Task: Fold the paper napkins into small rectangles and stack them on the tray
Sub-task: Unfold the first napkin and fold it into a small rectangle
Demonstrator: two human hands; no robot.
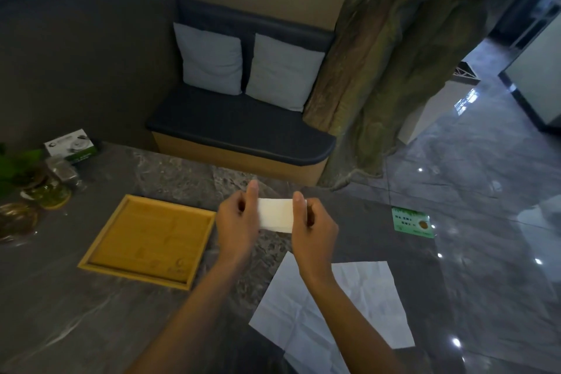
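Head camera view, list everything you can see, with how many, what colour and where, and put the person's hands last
Folded napkin: one, white, held above the table between both hands.
Unfolded napkins: white, creased, lying flat on the table at near right; count unclear, they overlap.
Tray: one, light wood, on the table left of the hands, nothing on it.
Table: one, dark grey marble.
Green card: one, at the table's right edge.
Tissue box: one, white and green, far left of the table.
Glass dishes: several, amber, at the left edge, blurred.
Bench: one, dark cushion on a wooden base, beyond the table.
Pillows: two, light grey, on the bench.
Left hand: pinching the napkin's left end.
Right hand: pinching its right end.
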